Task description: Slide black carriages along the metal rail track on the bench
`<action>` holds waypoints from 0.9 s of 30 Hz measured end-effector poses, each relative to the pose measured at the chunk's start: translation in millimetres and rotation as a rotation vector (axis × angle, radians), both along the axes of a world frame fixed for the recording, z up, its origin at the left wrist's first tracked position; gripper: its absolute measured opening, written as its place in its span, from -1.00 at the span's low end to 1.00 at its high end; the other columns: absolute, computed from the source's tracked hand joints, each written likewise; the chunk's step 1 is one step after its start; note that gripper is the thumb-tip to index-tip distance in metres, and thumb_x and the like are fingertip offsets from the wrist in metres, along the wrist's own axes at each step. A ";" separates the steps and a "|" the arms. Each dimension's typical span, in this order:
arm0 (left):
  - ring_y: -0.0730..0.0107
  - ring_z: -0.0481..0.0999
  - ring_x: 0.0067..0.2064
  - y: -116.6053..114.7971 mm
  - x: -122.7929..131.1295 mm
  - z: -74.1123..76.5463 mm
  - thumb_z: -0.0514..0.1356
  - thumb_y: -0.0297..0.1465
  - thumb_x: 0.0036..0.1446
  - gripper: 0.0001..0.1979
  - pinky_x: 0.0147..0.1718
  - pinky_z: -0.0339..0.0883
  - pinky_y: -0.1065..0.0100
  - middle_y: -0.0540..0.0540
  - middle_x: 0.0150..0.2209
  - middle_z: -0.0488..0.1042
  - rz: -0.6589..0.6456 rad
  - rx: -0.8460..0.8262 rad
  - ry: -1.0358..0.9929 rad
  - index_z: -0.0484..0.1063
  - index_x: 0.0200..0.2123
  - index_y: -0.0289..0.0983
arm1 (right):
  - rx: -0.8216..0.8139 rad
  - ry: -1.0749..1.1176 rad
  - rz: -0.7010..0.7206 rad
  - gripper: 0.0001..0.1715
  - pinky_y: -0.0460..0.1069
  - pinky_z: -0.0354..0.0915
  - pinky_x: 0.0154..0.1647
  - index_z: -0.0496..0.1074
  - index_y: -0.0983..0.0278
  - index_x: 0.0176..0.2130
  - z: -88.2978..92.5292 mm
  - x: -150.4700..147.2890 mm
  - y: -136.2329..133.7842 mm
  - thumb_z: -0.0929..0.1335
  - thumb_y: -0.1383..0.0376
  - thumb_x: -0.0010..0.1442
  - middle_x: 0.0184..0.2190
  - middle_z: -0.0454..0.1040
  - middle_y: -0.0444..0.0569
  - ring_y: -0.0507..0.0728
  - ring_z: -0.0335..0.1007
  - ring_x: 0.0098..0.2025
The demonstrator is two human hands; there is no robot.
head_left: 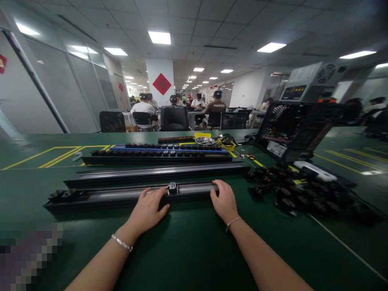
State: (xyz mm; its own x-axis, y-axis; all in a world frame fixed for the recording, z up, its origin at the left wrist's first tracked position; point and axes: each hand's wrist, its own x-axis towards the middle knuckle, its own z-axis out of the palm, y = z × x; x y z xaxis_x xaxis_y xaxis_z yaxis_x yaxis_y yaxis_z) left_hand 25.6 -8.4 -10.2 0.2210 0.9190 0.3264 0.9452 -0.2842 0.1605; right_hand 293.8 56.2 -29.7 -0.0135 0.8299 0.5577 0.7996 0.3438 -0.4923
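Note:
A long black track rail (112,195) with a shiny inner channel lies across the bench in front of me. One small black socket-like block (172,187) sits in its channel right of the middle, and a pair of dark blocks (65,195) is at its left end. My left hand (150,210) rests on the rail, fingers stretched over it and thumb apart, the index fingertip at the block's left side. At the rail's right end, my right hand (223,200) curls its fingers over the edge, with the thumb against the front wall.
A second rail (145,173) lies just behind. Beyond it are rails filled with blocks (151,155) and a metal dish (205,140). Loose black blocks (291,196) are piled at right, before an open computer case (291,129). People (216,106) sit at far tables.

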 end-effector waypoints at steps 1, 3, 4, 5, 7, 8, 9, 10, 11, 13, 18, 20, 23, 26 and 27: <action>0.23 0.35 0.09 0.1 1.1 0.3 0.06 -0.24 0.11 -0.60 0.16 -0.02 -0.01 -0.09 0.06 0.41 -0.005 -0.001 0.000 0.22 0.03 -0.16 | 0.010 -0.021 -0.003 -0.61 0.15 0.13 0.12 0.40 0.34 -0.08 0.1 -0.1 -0.4 0.19 0.30 0.13 -0.07 0.43 0.10 0.19 0.25 0.04; 0.23 0.36 0.08 0.6 3.1 0.7 0.06 -0.23 0.11 -0.60 0.14 0.01 0.02 -0.09 0.06 0.41 -0.014 -0.002 -0.003 0.22 0.03 -0.17 | 0.034 -0.066 -0.002 -0.60 0.17 0.09 0.15 0.40 0.34 -0.07 1.3 -1.6 -2.3 0.20 0.29 0.13 -0.04 0.42 0.10 0.21 0.23 0.07; 0.22 0.36 0.07 0.9 4.1 0.7 0.06 -0.23 0.11 -0.59 0.14 0.03 0.03 -0.10 0.06 0.41 -0.016 -0.001 -0.004 0.22 0.03 -0.18 | 0.049 -0.089 0.006 -0.60 0.18 0.06 0.16 0.40 0.34 -0.06 2.3 -3.1 -3.7 0.20 0.30 0.13 -0.03 0.41 0.10 0.21 0.21 0.09; 0.23 0.37 0.06 1.1 5.4 0.6 0.06 -0.23 0.11 -0.59 0.12 0.05 0.05 -0.10 0.05 0.41 -0.017 0.002 -0.007 0.22 0.03 -0.19 | 0.064 -0.111 0.023 -0.59 0.19 0.05 0.18 0.40 0.34 -0.05 3.3 -5.4 -5.4 0.20 0.30 0.13 -0.01 0.40 0.10 0.22 0.19 0.11; 0.23 0.37 0.05 1.6 8.8 0.3 0.07 -0.23 0.10 -0.58 0.10 0.08 0.08 -0.11 0.04 0.41 -0.013 0.009 -0.012 0.22 0.04 -0.20 | 0.088 -0.144 0.078 -0.56 0.16 0.04 0.19 0.38 0.35 -0.02 5.3 -12.1 -9.0 0.19 0.31 0.14 0.02 0.38 0.10 0.21 0.17 0.13; 0.23 0.37 0.05 1.9 11.1 0.1 0.08 -0.23 0.09 -0.57 0.09 0.09 0.10 -0.12 0.04 0.41 -0.011 0.013 -0.013 0.22 0.04 -0.20 | 0.095 -0.155 0.113 -0.55 0.14 0.04 0.19 0.38 0.36 0.00 5.9 -16.4 -10.7 0.19 0.31 0.14 0.03 0.37 0.10 0.20 0.17 0.13; 0.23 0.36 0.06 2.1 13.6 -0.1 0.09 -0.24 0.08 -0.56 0.08 0.10 0.11 -0.12 0.05 0.41 -0.008 0.015 -0.013 0.21 0.05 -0.21 | 0.100 -0.163 0.147 -0.54 0.12 0.05 0.19 0.37 0.37 0.01 6.3 -20.9 -12.1 0.19 0.32 0.14 0.04 0.37 0.09 0.18 0.16 0.14; 0.23 0.36 0.07 2.4 16.3 -0.2 0.10 -0.24 0.08 -0.54 0.07 0.10 0.12 -0.13 0.05 0.40 -0.005 0.016 -0.012 0.20 0.06 -0.21 | 0.100 -0.168 0.177 -0.53 0.09 0.06 0.19 0.36 0.38 0.02 6.4 -25.7 -13.3 0.19 0.32 0.15 0.05 0.36 0.09 0.17 0.15 0.15; 0.23 0.35 0.07 2.6 19.1 -0.2 0.10 -0.24 0.07 -0.52 0.06 0.09 0.13 -0.13 0.06 0.40 -0.002 0.015 -0.010 0.19 0.07 -0.21 | 0.097 -0.173 0.201 -0.52 0.08 0.05 0.20 0.35 0.38 0.04 6.1 -30.4 -14.1 0.19 0.31 0.15 0.07 0.35 0.08 0.16 0.14 0.16; 0.23 0.34 0.07 2.9 24.5 0.1 0.11 -0.25 0.05 -0.49 0.04 0.09 0.14 -0.12 0.06 0.39 0.010 0.012 -0.006 0.17 0.09 -0.20 | 0.079 -0.177 0.218 -0.50 0.07 0.02 0.21 0.33 0.37 0.06 5.2 -39.3 -14.9 0.19 0.29 0.16 0.08 0.34 0.07 0.15 0.13 0.17; 0.21 0.36 0.03 2.9 32.5 2.5 0.12 -0.23 0.02 -0.52 -0.01 0.09 0.14 -0.10 0.09 0.37 0.047 -0.006 0.039 0.23 0.05 -0.15 | -0.018 -0.128 0.108 -0.47 0.13 -0.10 0.22 0.32 0.28 0.07 6.2 -60.3 -13.8 0.23 0.15 0.15 0.07 0.37 0.03 0.18 0.14 0.16; 0.20 0.37 0.01 3.0 33.7 3.8 0.12 -0.22 0.01 -0.50 -0.02 0.09 0.14 -0.08 0.09 0.38 0.065 -0.024 0.057 0.23 0.06 -0.14 | -0.049 -0.086 0.034 -0.48 0.17 -0.15 0.21 0.36 0.22 0.04 9.1 -68.6 -13.3 0.25 0.08 0.13 0.03 0.40 0.00 0.20 0.15 0.15; 0.19 0.37 0.00 4.1 34.9 5.6 0.11 -0.18 0.00 -0.45 -0.04 0.10 0.12 -0.05 0.06 0.41 0.084 -0.050 0.070 0.19 0.10 -0.12 | -0.084 -0.043 -0.032 -0.56 0.19 -0.20 0.20 0.43 0.11 -0.07 13.2 -77.1 -12.9 0.27 0.02 0.11 -0.01 0.43 -0.05 0.20 0.17 0.12; 0.18 0.37 0.01 6.5 36.0 6.4 0.10 -0.16 0.01 -0.41 -0.04 0.10 0.10 -0.05 0.07 0.40 0.108 -0.065 0.079 0.16 0.13 -0.10 | -0.091 -0.044 -0.032 -0.57 0.21 -0.23 0.20 0.47 0.05 -0.13 14.1 -79.5 -13.0 0.28 -0.04 0.08 -0.02 0.43 -0.08 0.20 0.16 0.11; 0.17 0.37 0.02 7.4 36.2 6.3 0.09 -0.15 0.01 -0.41 -0.04 0.10 0.10 -0.06 0.08 0.39 0.112 -0.069 0.081 0.15 0.14 -0.10 | -0.088 -0.047 -0.031 -0.56 0.22 -0.25 0.21 0.47 0.04 -0.13 13.6 -79.5 -13.0 0.28 -0.06 0.07 -0.02 0.43 -0.08 0.20 0.16 0.11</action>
State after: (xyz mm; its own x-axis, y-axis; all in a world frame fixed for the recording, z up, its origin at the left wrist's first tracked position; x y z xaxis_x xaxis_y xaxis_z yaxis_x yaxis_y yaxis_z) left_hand 61.8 -1.0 -3.9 0.1385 0.9590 0.2473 0.9811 -0.1669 0.0981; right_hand 214.2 43.2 -16.1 -0.0114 0.8760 0.4821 0.8322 0.2756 -0.4812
